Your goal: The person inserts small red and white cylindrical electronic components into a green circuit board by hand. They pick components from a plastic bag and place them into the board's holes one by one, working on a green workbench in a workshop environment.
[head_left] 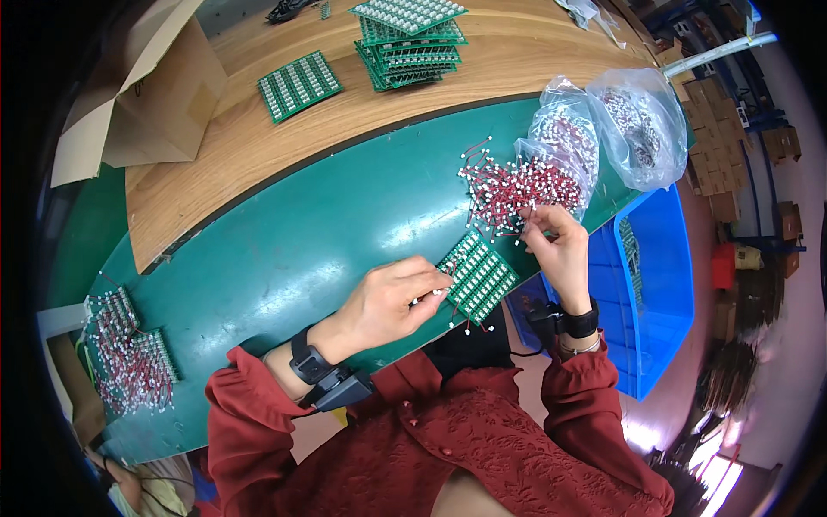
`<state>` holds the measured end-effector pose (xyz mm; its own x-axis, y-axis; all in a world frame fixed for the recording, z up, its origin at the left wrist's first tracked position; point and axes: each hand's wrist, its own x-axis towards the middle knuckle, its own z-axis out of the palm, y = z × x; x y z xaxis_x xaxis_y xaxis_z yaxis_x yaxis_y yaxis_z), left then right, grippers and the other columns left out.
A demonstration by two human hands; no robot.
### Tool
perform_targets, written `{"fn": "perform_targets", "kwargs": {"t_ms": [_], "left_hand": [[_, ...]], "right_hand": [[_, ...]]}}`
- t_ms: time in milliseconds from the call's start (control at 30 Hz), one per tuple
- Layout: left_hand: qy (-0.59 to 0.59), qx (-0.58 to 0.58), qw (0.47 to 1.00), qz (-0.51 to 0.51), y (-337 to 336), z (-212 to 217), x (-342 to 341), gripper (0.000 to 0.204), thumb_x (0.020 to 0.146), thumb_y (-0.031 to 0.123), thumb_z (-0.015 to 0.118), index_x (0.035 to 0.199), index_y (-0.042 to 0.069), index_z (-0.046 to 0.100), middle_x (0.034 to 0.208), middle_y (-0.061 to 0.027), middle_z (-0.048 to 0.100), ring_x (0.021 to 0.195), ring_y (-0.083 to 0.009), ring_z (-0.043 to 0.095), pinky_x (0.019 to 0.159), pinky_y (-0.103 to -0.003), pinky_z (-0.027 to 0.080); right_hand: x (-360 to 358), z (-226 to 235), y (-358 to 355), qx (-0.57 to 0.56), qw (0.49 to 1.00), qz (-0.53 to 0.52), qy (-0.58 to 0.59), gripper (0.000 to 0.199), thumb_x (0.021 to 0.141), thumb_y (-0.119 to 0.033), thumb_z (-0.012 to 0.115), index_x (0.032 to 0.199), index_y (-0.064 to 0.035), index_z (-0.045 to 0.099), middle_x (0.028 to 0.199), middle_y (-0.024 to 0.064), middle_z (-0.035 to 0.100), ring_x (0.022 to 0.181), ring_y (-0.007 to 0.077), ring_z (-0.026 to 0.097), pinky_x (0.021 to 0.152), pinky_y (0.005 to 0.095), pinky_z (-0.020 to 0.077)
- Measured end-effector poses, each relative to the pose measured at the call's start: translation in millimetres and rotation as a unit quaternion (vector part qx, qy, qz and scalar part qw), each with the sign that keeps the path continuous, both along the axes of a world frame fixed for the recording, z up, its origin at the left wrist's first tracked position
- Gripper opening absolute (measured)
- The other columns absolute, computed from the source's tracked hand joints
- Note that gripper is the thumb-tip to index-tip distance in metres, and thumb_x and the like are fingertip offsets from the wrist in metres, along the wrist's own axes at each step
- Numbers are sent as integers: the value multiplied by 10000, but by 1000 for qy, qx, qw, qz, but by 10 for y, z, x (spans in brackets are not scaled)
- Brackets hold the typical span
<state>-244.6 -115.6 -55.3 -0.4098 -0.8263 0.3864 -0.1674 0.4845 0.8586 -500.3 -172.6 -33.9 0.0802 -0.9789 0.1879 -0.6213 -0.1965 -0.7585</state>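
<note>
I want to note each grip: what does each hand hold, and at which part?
The left hand pinches the green board at its left edge. The right hand pinches a red wire from the pile; which part cannot be told.

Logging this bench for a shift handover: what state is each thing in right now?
Left hand: steadying the green circuit board.
Right hand: fingers pinching in the red wire pile.
Clear bags: open, holding wires.
Stacked boards: bare, piled.
Wired boards: set aside at left.
Cardboard box: flaps open.

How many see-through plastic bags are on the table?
3 plastic bags, bunched at the table's right end: a big one farthest right, a middle one beside it, and a smaller one in front. More may be hidden.
</note>
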Motion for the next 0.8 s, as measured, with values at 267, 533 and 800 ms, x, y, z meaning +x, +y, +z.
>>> {"fn": "perform_targets", "kwargs": {"t_ms": [267,533,800], "left_hand": [[6,5,1000,6,-12,11,-6,183,781,15,638,964,22,655,851,-101,617,723,-251,623,626,-332,520],[-2,7,1000,-2,-7,-2,14,206,776,-10,647,979,17,664,886,-105,639,747,-220,633,619,-300,517],[5,15,1000,5,5,-5,6,188,780,-10,645,963,25,667,877,-101,633,742,-219,631,622,-298,517]], "right_hand": [[-145,99,30,250,920,-26,-300,63,859,-35,591,907,2,607,853,77,657,648,107,612,506,204,446],[-64,237,-81,228,945,-28,-234,225,814,0,613,1033,8,561,802,61,656,634,94,607,502,199,437],[48,341,-132,44,999,7,25,714,733,72,604,1391,-76,371,702,10,613,607,72,565,570,212,455]]}}
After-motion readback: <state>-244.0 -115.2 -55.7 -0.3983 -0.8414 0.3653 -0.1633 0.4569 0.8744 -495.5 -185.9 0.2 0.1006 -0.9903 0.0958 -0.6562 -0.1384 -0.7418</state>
